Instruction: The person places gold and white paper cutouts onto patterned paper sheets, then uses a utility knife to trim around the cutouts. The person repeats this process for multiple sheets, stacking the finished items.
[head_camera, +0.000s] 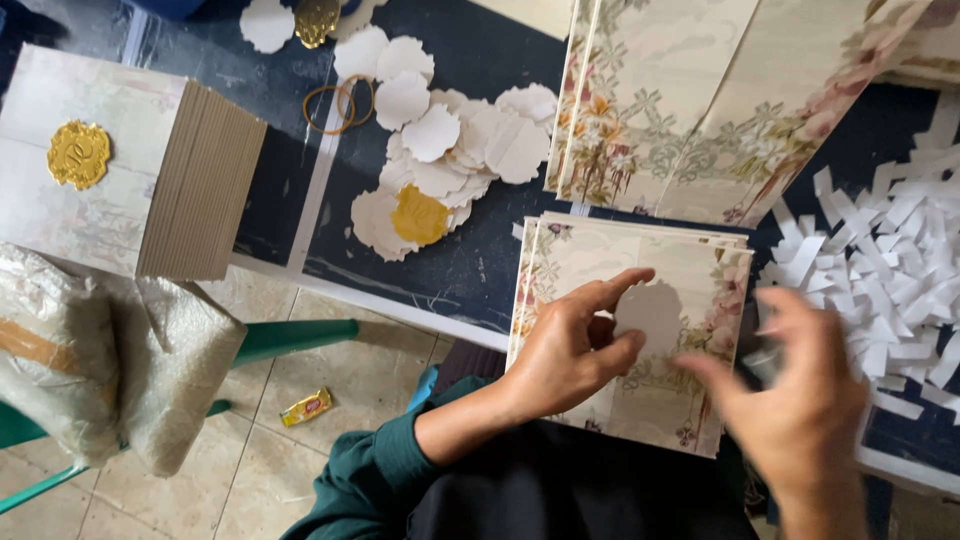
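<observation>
Left hand (575, 345) pinching a white scalloped paper disc (650, 312) over stacked floral cards (690, 270). Right hand (800, 400) blurred, fingers spread, holding nothing. Nearby: paper strips (890, 260), gold seals (418, 215), rubber bands (338, 105).

Stack of folded cards (150, 180) top left on the dark table (470, 270), gold scalloped seal (78, 154) on its top card; two rubber bands (340, 104) just beside a heap of white scalloped paper discs (450, 140), one gold seal (419, 215) lying among them. Large floral sheets (700, 100) fanned top right; pile of white paper strips (890, 260) at the right edge. Below the table edge: plastic-wrapped bundle (90, 360) on a green chair (290, 338); small yellow wrapper (306, 406) on the tiled floor (300, 450).
</observation>
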